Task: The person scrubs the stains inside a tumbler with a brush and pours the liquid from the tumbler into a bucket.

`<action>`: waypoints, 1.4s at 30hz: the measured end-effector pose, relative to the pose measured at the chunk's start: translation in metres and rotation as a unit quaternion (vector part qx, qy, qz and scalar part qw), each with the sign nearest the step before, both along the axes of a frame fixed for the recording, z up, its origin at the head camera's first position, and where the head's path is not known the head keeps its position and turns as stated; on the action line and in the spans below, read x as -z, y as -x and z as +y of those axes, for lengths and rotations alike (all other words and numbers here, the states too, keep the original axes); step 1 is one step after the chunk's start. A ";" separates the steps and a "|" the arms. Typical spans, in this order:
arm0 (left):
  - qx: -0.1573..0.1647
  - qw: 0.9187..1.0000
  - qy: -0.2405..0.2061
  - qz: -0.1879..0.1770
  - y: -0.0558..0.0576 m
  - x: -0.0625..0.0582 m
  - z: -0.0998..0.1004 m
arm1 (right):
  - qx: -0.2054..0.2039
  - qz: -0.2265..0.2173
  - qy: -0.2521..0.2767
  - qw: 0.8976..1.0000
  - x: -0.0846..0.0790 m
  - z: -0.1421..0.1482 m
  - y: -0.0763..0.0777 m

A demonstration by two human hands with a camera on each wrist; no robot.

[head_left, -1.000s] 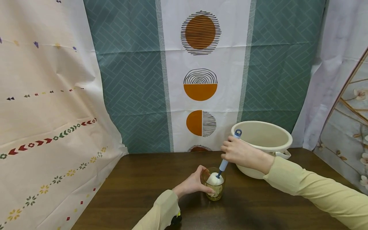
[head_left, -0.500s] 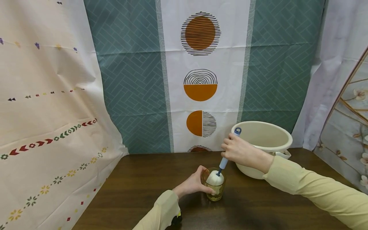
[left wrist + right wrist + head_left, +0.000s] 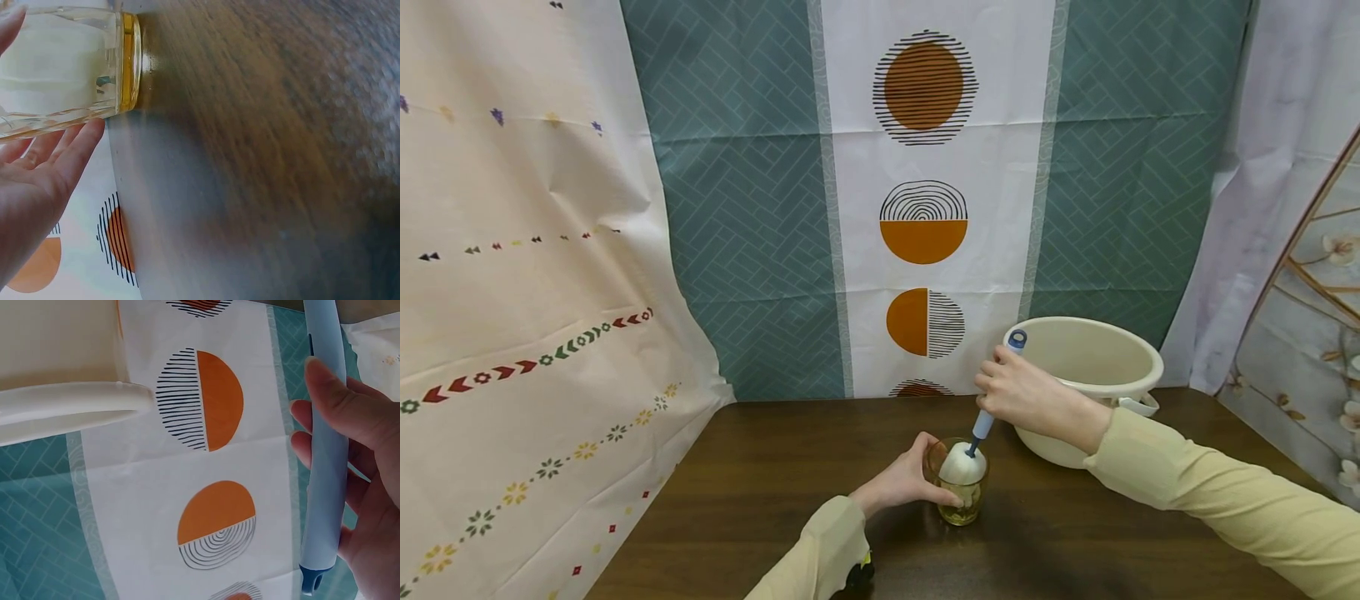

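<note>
An amber drinking glass (image 3: 958, 512) stands on the table, with my left hand (image 3: 904, 477) gripping its left side, thumb in front and fingers behind. Inside it sits the white, rounded sponge head (image 3: 961, 468) of a bottle brush. In the left wrist view the glass (image 3: 129, 62) appears sideways, the pale sponge (image 3: 53, 59) showing through its wall. My right hand (image 3: 1033, 393) holds the brush's light blue handle (image 3: 983, 425), which leans up to the right. Fingers and thumb wrap around the handle (image 3: 326, 500) in the right wrist view; its dark blue loop end points away from the glass.
A large cream bucket (image 3: 1051, 450) with a side handle stands behind my right hand. Its rim (image 3: 69, 403) is close by in the right wrist view. Patterned curtains (image 3: 745, 208) hang along the back of the brown wooden table (image 3: 752, 500) and at both sides.
The sponge head has risen slightly and turned within the glass, and the brush handle has shifted a little. My left hand has kept its grip on the glass in the same place.
</note>
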State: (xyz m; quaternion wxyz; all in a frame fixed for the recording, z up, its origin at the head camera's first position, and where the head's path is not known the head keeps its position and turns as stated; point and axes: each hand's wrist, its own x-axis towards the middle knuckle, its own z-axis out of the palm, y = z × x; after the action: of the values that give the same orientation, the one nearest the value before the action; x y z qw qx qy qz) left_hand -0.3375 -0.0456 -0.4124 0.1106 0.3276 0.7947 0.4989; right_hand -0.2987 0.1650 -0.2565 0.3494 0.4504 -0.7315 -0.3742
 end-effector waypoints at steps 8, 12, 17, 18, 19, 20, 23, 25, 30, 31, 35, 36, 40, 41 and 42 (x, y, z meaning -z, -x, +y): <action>0.000 1.000 0.001 -0.007 0.000 0.000 0.000 | -0.009 0.014 -0.008 1.000 -0.002 -0.001 -0.001; 0.002 1.000 0.001 -0.006 0.000 0.000 0.000 | -0.005 0.009 -0.009 1.000 -0.002 -0.001 -0.001; 0.004 1.000 -0.003 -0.010 0.000 0.000 -0.001 | 0.001 0.005 -0.013 1.000 -0.003 -0.002 -0.002; 0.004 1.000 -0.003 -0.010 -0.001 0.000 -0.001 | 0.002 0.004 -0.013 1.000 -0.003 -0.002 -0.002; 0.004 1.000 -0.003 -0.010 -0.001 0.000 -0.001 | 0.002 0.003 -0.014 1.000 -0.003 -0.002 -0.002; 0.005 1.000 -0.003 -0.009 -0.001 0.000 -0.001 | 0.002 0.003 -0.015 1.000 -0.003 -0.002 -0.002; 0.004 1.000 -0.003 -0.007 -0.001 0.000 0.000 | 0.001 0.002 -0.017 1.000 -0.003 -0.002 -0.002; 0.003 1.000 -0.002 -0.006 -0.001 0.000 0.000 | 0.002 0.002 -0.020 1.000 -0.004 -0.002 -0.002; 0.000 1.000 0.002 -0.001 0.001 0.000 0.001 | 0.005 0.001 -0.023 1.000 -0.006 -0.002 -0.003; 0.000 1.000 0.003 0.000 0.001 0.000 0.001 | 0.005 0.000 -0.023 1.000 -0.007 -0.002 -0.003; 0.006 1.000 0.001 -0.002 0.001 0.000 0.001 | 0.000 -0.005 -0.022 1.000 -0.007 -0.002 -0.003; 0.006 1.000 0.000 -0.003 0.001 0.000 0.001 | -0.001 -0.006 -0.022 1.000 -0.007 -0.001 -0.004; 0.001 1.000 -0.001 -0.007 0.000 0.001 0.001 | -0.004 -0.010 -0.017 1.000 -0.008 0.000 -0.004; 0.000 1.000 -0.001 -0.008 0.000 0.001 0.001 | -0.004 -0.012 -0.016 1.000 -0.008 0.001 -0.003; -0.001 1.000 0.000 -0.009 0.000 0.001 0.001 | -0.005 -0.013 -0.014 1.000 -0.008 0.001 -0.004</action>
State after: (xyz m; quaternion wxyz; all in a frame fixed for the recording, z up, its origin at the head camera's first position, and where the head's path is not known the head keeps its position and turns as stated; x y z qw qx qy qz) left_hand -0.3375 -0.0450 -0.4132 0.1168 0.3223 0.7939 0.5021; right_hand -0.2951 0.1661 -0.2487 0.3349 0.4637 -0.7286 -0.3767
